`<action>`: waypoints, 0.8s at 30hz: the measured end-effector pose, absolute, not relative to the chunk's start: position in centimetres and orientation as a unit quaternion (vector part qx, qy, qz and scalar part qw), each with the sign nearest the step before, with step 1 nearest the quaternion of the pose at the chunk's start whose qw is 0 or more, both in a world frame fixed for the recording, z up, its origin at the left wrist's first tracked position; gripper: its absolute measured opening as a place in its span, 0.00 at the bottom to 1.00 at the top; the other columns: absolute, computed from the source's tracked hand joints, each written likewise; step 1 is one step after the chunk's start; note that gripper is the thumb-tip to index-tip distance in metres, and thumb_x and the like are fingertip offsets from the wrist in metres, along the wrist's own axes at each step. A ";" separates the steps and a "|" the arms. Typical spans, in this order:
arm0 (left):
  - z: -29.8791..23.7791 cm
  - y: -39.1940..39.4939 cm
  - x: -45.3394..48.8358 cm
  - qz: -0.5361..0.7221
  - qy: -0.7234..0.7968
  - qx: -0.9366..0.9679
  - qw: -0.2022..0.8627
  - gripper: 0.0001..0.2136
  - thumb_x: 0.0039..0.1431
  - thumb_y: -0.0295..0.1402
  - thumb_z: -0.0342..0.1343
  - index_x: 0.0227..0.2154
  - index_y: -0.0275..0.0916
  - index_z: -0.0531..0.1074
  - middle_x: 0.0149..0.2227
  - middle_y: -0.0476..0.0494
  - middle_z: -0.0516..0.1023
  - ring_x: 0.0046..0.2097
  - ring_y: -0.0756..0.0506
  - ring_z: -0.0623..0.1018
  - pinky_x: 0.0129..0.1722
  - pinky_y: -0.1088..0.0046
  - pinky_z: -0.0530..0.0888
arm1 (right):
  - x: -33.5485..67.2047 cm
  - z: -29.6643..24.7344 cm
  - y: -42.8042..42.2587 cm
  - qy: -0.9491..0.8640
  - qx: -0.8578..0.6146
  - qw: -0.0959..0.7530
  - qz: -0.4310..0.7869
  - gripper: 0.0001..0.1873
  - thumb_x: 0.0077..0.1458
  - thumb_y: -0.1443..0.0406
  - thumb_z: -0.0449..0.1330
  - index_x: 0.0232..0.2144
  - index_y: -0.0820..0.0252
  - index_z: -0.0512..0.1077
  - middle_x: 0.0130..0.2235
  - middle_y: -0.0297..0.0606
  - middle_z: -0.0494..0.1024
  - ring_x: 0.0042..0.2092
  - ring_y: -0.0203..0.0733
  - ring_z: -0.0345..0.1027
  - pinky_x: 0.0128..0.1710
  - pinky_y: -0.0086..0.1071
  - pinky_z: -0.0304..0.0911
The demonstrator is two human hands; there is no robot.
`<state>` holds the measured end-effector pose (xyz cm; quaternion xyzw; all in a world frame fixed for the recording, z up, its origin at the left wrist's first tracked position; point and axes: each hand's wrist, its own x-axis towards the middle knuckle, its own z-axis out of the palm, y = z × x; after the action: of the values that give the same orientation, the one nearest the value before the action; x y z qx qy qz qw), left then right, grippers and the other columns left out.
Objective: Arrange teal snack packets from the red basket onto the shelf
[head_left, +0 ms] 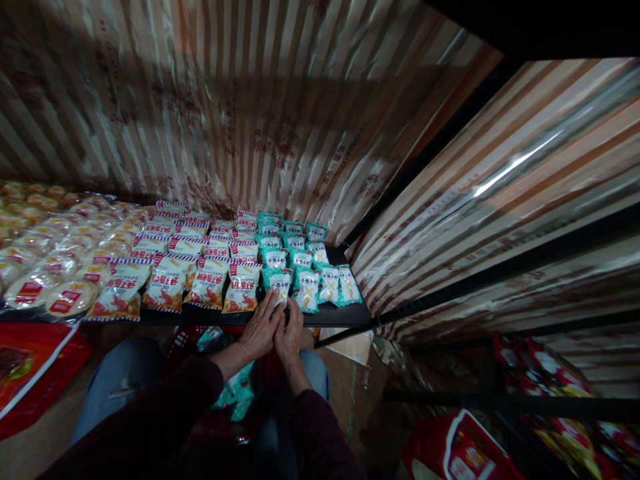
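Both of my hands meet at a small teal and white snack bag (pixel 277 281) in the front row on the black shelf (pixel 200 319). My left hand (pixel 261 328) has its fingers pressed together over the bag's lower front. Beside it, my right hand (pixel 289 333) pinches the lower right edge, its fingertips partly hidden. More teal snack bags (pixel 306 288) stand in rows behind and to the right. Directly left are rows of white snack bags with red print and striped edges (pixel 243 285).
Round clear-wrapped snacks (pixel 70 297) fill the shelf's left side. A red basket (pixel 183 340) with loose teal packets (pixel 240 387) sits below, between my knees. Red bags lie at lower left (pixel 35 373) and lower right (pixel 463 447). A black shelf post (pixel 435 147) slants at right, before striped sheeting.
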<state>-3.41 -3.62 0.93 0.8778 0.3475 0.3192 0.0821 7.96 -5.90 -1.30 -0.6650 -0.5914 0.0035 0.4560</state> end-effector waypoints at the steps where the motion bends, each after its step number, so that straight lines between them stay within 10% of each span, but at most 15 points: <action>1: 0.9 -3.6 -3.4 0.321 0.349 0.877 0.083 0.26 0.60 0.24 0.45 0.61 0.31 0.53 0.68 0.28 0.38 0.68 0.34 0.37 0.60 0.47 0.59 | 8.0 -1.4 -5.9 -0.591 -0.666 0.456 0.006 0.23 0.62 0.63 0.43 0.57 0.64 0.62 0.55 0.52 0.68 0.59 0.48 0.59 0.56 0.50 0.58; 24: 0.8 -3.6 -3.3 0.328 0.347 0.875 0.081 0.41 0.49 0.15 0.45 0.66 0.38 0.38 0.68 0.35 0.27 0.68 0.34 0.36 0.61 0.46 0.58 | 11.4 1.2 -5.3 -0.580 -0.686 0.428 -0.100 0.23 0.63 0.62 0.44 0.58 0.65 0.60 0.61 0.54 0.59 0.64 0.50 0.47 0.58 0.54 0.50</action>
<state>-3.25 -3.61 0.77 0.8747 0.3473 0.3283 0.0806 11.39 -5.28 1.24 -0.6865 -0.5795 -0.1001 0.4277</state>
